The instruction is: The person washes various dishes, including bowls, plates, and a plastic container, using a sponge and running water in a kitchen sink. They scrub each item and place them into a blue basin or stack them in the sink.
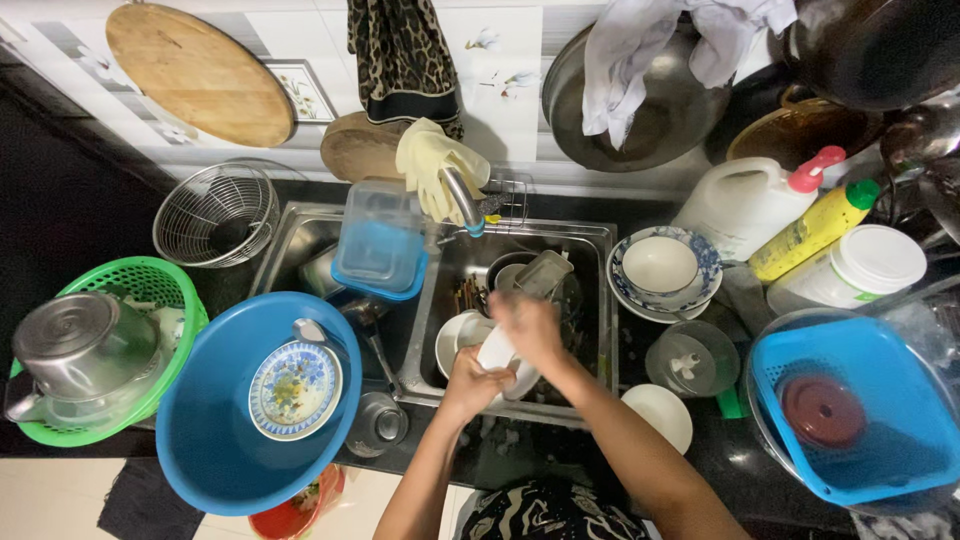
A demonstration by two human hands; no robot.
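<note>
Over the right basin of the steel sink (592, 250) my left hand (470, 383) grips the near edge of a white dish (497, 352). My right hand (527, 328) presses on the same dish from above, fingers curled over it. Below them in the basin lie another white bowl (453, 338), dark utensils and a grey cup (542, 272). The tap (461, 200) stands just beyond, with a pale yellow rubber glove (432, 160) draped over it.
A big blue basin (215, 440) holding a patterned plate (295, 389) sits at left, next to a green basket (165, 290) with a steel pot. Right of the sink are stacked bowls (660, 267), a white jug, a yellow bottle and a blue tub (880, 430).
</note>
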